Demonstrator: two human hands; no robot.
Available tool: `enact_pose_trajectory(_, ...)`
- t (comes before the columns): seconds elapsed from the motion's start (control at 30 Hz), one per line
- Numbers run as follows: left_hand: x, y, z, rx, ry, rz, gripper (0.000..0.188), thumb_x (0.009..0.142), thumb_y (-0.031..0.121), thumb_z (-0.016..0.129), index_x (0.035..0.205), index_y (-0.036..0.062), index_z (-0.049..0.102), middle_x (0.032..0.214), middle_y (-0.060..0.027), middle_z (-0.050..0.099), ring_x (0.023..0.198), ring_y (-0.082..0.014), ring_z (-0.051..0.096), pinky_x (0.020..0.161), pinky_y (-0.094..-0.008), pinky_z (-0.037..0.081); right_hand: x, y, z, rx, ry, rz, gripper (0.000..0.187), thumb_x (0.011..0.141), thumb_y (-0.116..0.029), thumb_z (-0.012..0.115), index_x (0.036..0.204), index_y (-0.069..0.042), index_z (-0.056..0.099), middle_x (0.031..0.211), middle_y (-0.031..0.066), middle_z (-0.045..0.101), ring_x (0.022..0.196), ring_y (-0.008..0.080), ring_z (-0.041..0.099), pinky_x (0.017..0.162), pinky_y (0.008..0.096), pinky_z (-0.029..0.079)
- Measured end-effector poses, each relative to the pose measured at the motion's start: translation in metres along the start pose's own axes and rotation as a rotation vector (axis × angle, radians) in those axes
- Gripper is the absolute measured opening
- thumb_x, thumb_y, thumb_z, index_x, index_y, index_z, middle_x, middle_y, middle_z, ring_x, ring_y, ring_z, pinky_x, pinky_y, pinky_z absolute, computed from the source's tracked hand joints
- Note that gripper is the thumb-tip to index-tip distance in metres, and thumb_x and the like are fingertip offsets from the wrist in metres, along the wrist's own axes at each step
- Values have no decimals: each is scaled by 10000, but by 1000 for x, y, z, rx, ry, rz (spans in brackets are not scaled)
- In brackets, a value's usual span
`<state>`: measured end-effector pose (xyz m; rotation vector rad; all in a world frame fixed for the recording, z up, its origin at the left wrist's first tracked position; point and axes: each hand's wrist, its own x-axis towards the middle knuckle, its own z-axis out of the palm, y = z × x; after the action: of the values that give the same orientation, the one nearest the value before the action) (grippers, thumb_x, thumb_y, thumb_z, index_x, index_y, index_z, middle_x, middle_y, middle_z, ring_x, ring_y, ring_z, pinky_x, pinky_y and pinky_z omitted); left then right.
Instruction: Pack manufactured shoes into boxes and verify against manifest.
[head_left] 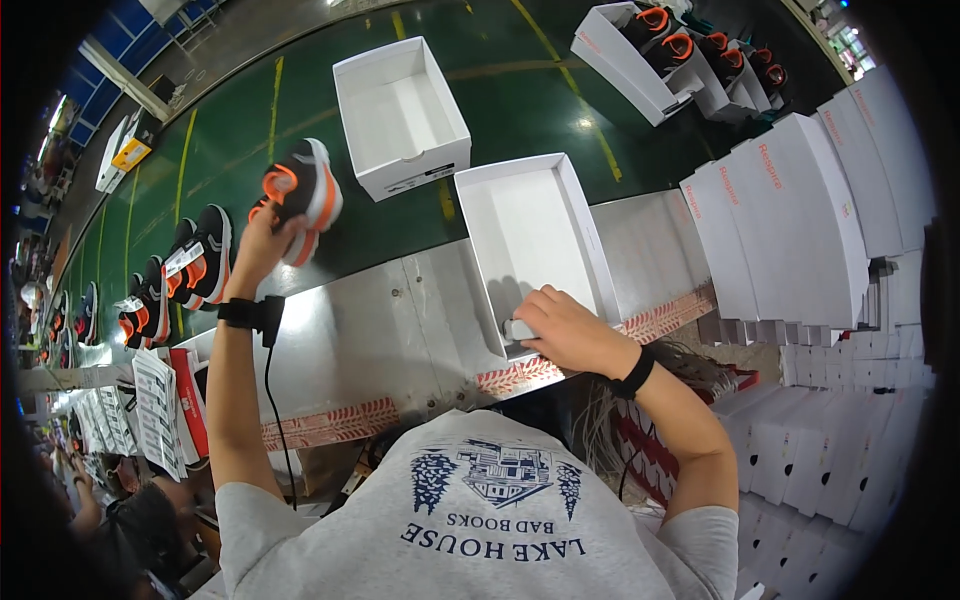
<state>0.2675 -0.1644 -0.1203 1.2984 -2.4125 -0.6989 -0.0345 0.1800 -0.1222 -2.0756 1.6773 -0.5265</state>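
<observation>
Currently, the left hand (262, 245) is gripping two black-and-orange shoes (318, 190) over the near part of the green belt (520, 110), a narrow gap showing between them and the farther open white box (400, 90). The right hand (570, 332) is pinching a small pale item (517, 329) at the near left corner of the nearer open white box (535, 225), which is straddling belt and metal ledge (420, 335). Bare ledge is stretching leftward from it, while stacked white boxes (790, 220) are crowding the right end.

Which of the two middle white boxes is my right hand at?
The nearer box, partly over the metal ledge: your right hand is at its near end. The farther box stands on the green surface, untouched.
</observation>
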Motion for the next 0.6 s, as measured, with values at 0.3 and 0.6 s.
enact_pose_trajectory(0.3, 71, 126, -47, -632, 108, 33, 388, 911, 345, 620, 1132, 29, 576, 952, 8, 593, 805, -44, 543, 679, -203, 424, -3, 2, 22, -136, -6, -9, 372, 715, -106, 724, 1023, -22, 534, 1006, 122, 531, 947, 303, 508, 824, 383, 436)
enact_pose_trajectory(0.6, 148, 218, 29, -1260, -368, -258, 273, 891, 277, 599, 1050, 55, 623, 995, -60, 669, 874, -187, 647, 744, -346, 527, -55, 37, -66, -317, 775, 630, 360, 826, -161, 667, 1040, 71, 495, 962, 249, 531, 907, 437, 522, 762, 464, 437)
